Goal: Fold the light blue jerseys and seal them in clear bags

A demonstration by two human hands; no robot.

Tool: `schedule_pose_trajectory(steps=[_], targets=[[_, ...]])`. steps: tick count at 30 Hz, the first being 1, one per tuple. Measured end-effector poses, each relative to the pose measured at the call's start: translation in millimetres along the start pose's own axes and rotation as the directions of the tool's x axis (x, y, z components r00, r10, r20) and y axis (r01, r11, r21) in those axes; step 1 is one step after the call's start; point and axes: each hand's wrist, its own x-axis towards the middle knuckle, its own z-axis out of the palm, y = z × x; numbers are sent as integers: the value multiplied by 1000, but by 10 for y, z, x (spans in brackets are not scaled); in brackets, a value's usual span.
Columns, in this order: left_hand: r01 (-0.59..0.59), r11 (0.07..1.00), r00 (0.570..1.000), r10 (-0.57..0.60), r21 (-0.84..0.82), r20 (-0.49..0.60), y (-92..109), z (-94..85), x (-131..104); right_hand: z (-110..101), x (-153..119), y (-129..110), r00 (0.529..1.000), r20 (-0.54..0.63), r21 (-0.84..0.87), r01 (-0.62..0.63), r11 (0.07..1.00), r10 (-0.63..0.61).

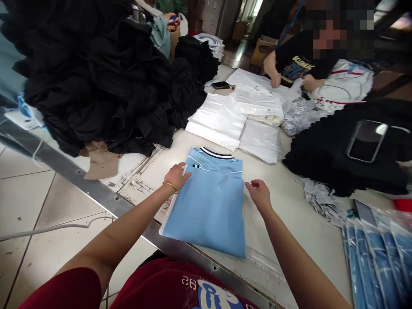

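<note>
Seemingly squaring folded light-blue shirt (210, 206), lower centre, with left hand (176, 177) at edge, grip unclear, right hand (259, 195) half-open just beside. Next: keep folds flat.

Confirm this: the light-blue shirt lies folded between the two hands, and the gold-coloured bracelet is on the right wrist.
Wrong wrist: the head view shows the bracelet on the left. The light-blue shirt does lie folded between the two hands.

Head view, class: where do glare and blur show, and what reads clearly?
Head view, right: glare spots the phone on the black cloth; head view, upper right: background lights blur; head view, centre: the folded blue shirt shows its striped collar clearly.
</note>
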Motion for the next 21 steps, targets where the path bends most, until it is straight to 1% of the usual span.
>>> schedule_pose_trajectory(steps=[2, 4, 6, 8, 12, 15, 19, 21], targets=[[21, 1000, 999, -22, 14, 40, 100, 43, 196, 18, 31, 148, 1000, 20, 38, -16, 999, 16], [4, 1000, 999, -5, 17, 50, 151, 57, 284, 94, 42, 188, 999, 26, 91, -29, 995, 27], [-39, 999, 998, 39, 1, 45, 163, 59, 316, 155, 62, 177, 999, 18, 146, -39, 988, 37], [-63, 998, 998, 63, -14, 17, 151, 73, 345, 178, 100, 164, 999, 8, 193, -51, 980, 50], [8, 1000, 1000, -8, 6, -21, 111, 155, 455, 190, 191, 167, 996, 11, 240, -86, 967, 86], [25, 999, 1000, -25, 36, -3, 92, 193, 521, 188, 226, 156, 994, 58, 257, -103, 961, 91], [-46, 995, 998, 43, 90, 37, 99, 153, 540, 143, 229, 106, 988, 138, 285, -100, 953, 62], [-70, 990, 996, 63, 122, 57, 123, 118, 560, 139, 237, 80, 987, 153, 301, -91, 949, 46]])
